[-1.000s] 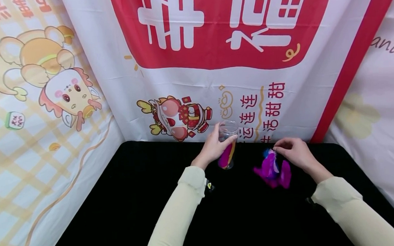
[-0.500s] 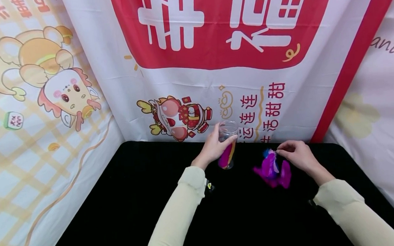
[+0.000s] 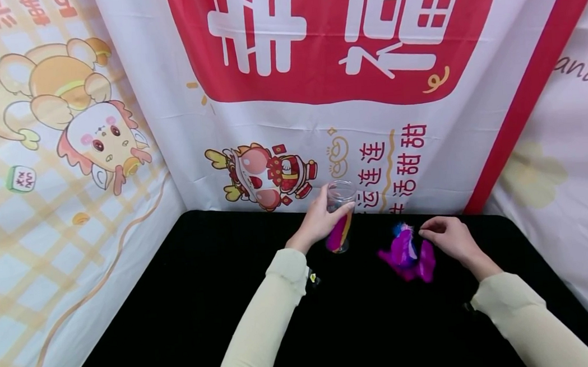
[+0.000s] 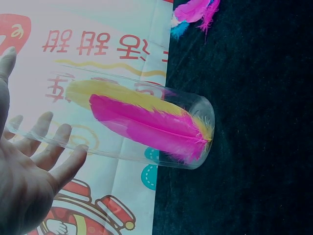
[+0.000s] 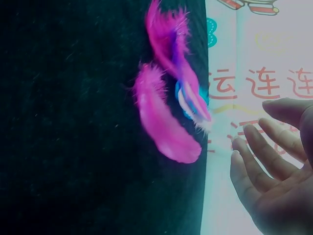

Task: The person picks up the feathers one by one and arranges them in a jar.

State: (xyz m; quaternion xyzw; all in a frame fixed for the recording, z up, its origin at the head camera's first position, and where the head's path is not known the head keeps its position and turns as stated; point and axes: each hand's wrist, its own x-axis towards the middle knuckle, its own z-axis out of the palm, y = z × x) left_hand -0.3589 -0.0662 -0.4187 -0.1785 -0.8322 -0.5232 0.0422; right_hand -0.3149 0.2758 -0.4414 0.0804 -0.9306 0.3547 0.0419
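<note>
"Condition of the left hand?"

"The left hand (image 3: 318, 218) is found grasping a clear glass jar (image 3: 342, 194) near its mouth; the wall is spanned by fingers and thumb from about nine o'clock, taken in the head view."

"Contents of the jar?"

"A pink feather (image 4: 146, 125) and a yellow feather (image 4: 112, 93) are contained, laid lengthwise along each other with their fluffy quill ends at the base. The mouth is directed upward."

"And the right hand?"

"The right hand (image 3: 449, 238) is noted as released. Its fingers are loosely bent and, by the right wrist view, are held just beside the loose feathers (image 3: 404, 250), apart from them, at between two and three o'clock of the pile."

"Position and make-up of that pile?"

"It is located at four o'clock from the jar, on the black cloth (image 3: 383, 324). Magenta, purple, blue and white are observed in it, with one magenta feather (image 5: 164, 122) set slightly aside."

"Surroundings?"

"A white backdrop (image 3: 320, 112) is hung at twelve o'clock, printed with a red panel (image 3: 326, 47). Pale sleeves (image 3: 262, 320) are worn on both arms."
</note>
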